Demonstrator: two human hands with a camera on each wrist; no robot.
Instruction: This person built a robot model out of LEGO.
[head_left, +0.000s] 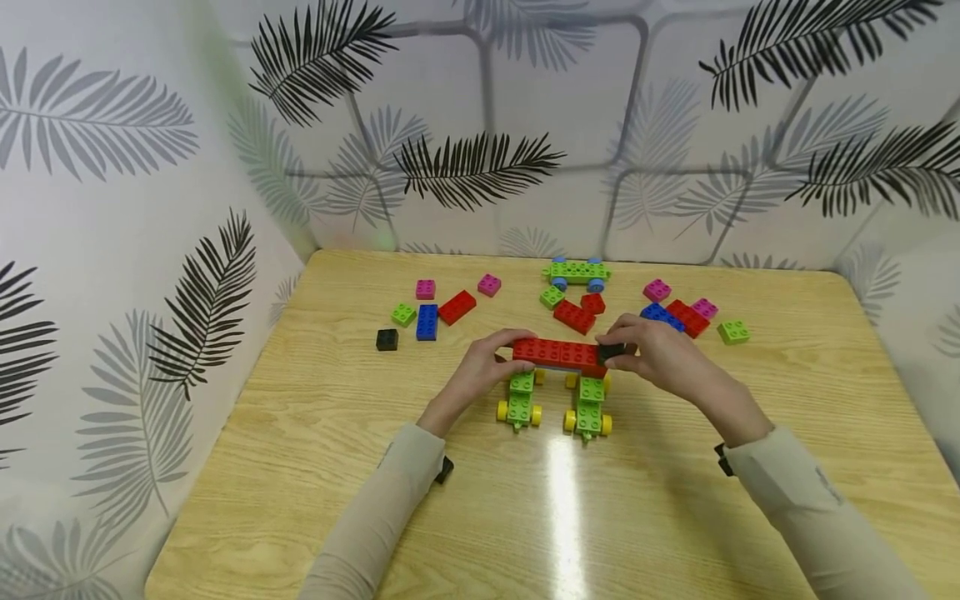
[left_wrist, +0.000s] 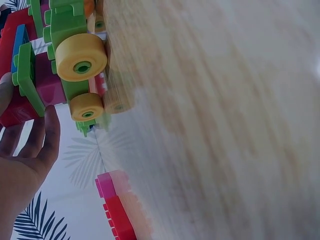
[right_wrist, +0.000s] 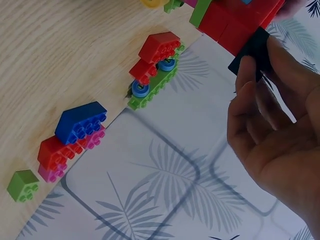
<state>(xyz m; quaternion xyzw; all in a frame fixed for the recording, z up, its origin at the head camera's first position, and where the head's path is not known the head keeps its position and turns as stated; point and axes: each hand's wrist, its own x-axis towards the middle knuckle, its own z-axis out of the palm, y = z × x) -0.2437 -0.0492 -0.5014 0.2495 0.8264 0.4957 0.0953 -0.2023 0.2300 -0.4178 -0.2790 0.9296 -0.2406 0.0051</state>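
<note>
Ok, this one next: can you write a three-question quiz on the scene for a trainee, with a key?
1. Which hand pinches the black block at the end of the joined red bricks?
2. True or false: the wheeled base near the table's far edge has yellow wheels.
3. In the head view, the leftmost loose block is: a) pink, b) black, c) blue.

Key:
1. The right hand.
2. False; that green base has blue wheels.
3. b

Plastic bricks (head_left: 558, 353) look smooth, the wooden tabletop (head_left: 300, 433) glossy.
</note>
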